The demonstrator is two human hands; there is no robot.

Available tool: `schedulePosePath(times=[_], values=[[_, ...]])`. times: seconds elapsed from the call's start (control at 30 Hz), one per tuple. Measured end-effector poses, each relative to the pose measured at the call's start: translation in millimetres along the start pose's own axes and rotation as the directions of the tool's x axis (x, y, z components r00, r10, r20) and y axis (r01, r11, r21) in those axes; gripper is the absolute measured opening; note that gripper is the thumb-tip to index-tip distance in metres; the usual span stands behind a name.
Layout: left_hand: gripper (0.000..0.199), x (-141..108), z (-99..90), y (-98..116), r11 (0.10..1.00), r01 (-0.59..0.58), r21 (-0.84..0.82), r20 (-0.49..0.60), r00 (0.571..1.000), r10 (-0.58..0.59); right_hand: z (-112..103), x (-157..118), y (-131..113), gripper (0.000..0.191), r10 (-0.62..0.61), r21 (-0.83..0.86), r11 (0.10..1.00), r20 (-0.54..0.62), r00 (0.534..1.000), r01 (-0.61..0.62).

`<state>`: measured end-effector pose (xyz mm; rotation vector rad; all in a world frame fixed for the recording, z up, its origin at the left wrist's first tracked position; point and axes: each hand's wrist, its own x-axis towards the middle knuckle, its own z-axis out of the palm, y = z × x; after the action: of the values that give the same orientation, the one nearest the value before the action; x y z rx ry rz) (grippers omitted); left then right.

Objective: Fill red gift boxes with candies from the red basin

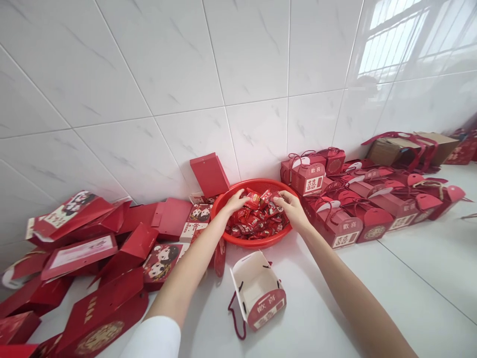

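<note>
A red plastic basket (257, 243) holds a heap of small red wrapped candies (257, 221). My left hand (235, 203) reaches over its left side, fingers closed on a red-wrapped candy (253, 200). From the right comes my right hand (291, 208), its thumb and fingers pinched at another wrapped candy (266, 198); the fingertips are partly hidden among the wrappers. In front of the basket, a red gift box (265, 303) with a white inside stands with its top open. A dark red cord handle (236, 323) hangs from it onto the floor.
Folded red boxes (119, 253) lie in a loose pile at the left. Rows of closed red boxes with cord handles (343, 223) stand at the right, with brown cardboard boxes (395, 149) behind. A tiled wall (186, 134) rises directly behind the basket.
</note>
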<state>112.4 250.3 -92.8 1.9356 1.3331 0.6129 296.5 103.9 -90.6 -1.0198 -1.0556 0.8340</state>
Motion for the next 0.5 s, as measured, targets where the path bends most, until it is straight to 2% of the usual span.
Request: schedulePosePath(times=[0.07, 0.17, 0.27, 0.37, 0.43, 0.5], values=[[0.031, -3, 4.4, 0, 0.999, -0.032, 0.032, 0.145, 0.989, 0.027, 0, 0, 0, 0.029, 0.000, -0.003, 1.000, -0.021, 1.000, 0.000], [0.014, -12, 10.7, 5, 0.994, -0.097, 0.041, 0.330, 0.941, 0.078, 0, -1, 0, 0.029, 0.011, -0.005, 1.000, -0.028, 1.000, -0.011], [0.015, -21, 12.8, 12, 0.989, -0.148, 0.015, 0.378, 0.917, 0.132, 1, -1, 0, 0.029, 0.005, 0.006, 1.000, -0.028, 1.000, -0.005], [0.021, -22, 10.4, 17, 0.986, -0.169, 0.002, 0.279, 0.947, 0.162, 1, -2, 0, 0.028, 0.000, 0.011, 1.000, -0.043, 0.999, 0.001], [0.026, -18, 6.9, 17, 0.987, -0.161, 0.011, 0.139, 0.978, 0.158, 1, -2, -1, 0.026, -0.008, 0.006, 1.000, -0.050, 0.999, 0.008], [0.030, -14, 2.5, 14, 0.991, -0.129, 0.031, -0.017, 0.991, 0.129, 2, -3, -3, 0.025, -0.018, -0.007, 1.000, -0.050, 0.999, 0.018]])
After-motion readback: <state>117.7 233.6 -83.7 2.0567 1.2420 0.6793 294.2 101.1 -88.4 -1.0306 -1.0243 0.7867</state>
